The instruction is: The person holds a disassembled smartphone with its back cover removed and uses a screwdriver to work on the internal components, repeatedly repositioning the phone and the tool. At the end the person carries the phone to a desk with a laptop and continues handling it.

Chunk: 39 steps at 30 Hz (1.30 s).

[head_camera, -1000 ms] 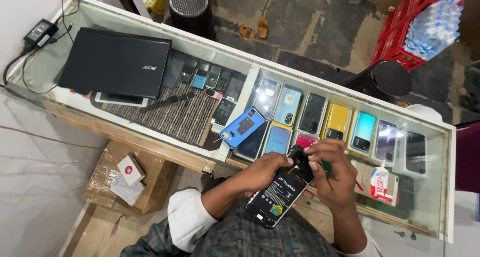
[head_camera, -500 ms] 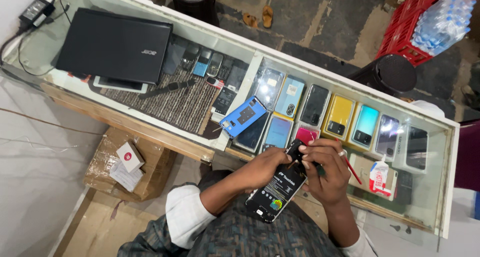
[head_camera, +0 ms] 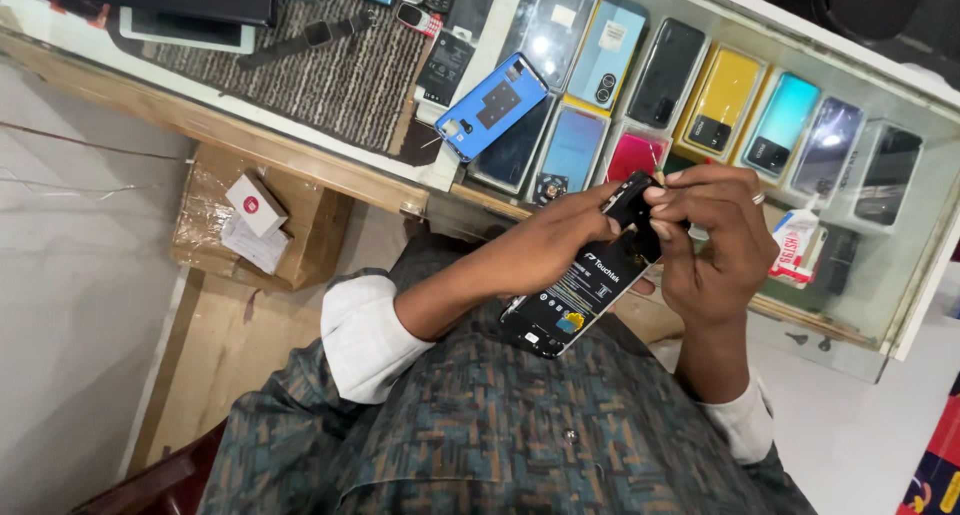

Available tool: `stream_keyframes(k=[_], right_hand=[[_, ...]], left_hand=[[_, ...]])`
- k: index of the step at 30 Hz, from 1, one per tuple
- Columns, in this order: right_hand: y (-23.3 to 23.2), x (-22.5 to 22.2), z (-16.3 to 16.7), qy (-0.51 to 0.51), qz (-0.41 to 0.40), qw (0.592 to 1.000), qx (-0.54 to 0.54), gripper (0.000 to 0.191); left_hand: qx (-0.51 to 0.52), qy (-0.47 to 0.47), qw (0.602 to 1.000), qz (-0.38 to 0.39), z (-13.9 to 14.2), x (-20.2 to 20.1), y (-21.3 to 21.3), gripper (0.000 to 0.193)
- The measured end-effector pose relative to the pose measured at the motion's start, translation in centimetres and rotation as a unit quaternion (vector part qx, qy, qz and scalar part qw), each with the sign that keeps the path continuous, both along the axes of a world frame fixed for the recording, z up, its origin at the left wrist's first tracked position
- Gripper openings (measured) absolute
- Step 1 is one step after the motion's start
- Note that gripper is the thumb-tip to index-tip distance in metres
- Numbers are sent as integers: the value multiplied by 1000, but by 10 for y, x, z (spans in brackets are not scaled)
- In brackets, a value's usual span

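Observation:
I hold a black phone screen panel (head_camera: 583, 287) with stickers on its back, tilted above my lap in front of the glass counter. My left hand (head_camera: 545, 237) grips its upper left edge, fingers curled along the side. My right hand (head_camera: 712, 237) pinches the panel's top end between thumb and fingertips; a ring sits on one finger. A thin red-handled tool shows just behind the right hand, mostly hidden.
A glass display counter (head_camera: 905, 305) holds several phones and phone covers in a row. A blue phone back cover (head_camera: 492, 119) lies on the glass. A small glue tube package (head_camera: 797, 247) sits right of my hands. Cardboard boxes (head_camera: 250, 223) stand below left.
The camera has moved closer and lower over the counter. Both hands keep hold of the screen panel, with the right fingers shifted onto its top end.

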State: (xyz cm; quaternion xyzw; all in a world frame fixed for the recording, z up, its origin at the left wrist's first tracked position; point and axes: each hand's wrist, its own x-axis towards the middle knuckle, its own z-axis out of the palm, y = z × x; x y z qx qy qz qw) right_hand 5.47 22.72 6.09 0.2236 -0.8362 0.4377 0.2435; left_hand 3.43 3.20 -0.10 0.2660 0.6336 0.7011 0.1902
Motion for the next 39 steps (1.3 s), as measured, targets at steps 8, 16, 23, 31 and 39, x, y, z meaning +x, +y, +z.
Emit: stream_keyframes(k=[8, 16, 23, 31, 39], right_hand=[[-1, 6, -1, -6, -8, 1000, 4, 13], [4, 6, 5, 1, 5, 997, 71, 22], [3, 7, 19, -15, -1, 993, 116, 23], [-7, 13, 41, -49, -16, 987, 154, 33], [-9, 12, 41, -137, -3, 989, 49, 28]], left_hand=[[137, -248, 955, -94, 48, -2, -3, 31], [87, -158, 980, -86, 48, 2, -4, 28], [42, -99, 992, -70, 48, 4, -3, 29], [56, -140, 986, -71, 46, 6, -3, 32], [28, -93, 994, -59, 47, 5, -3, 29]])
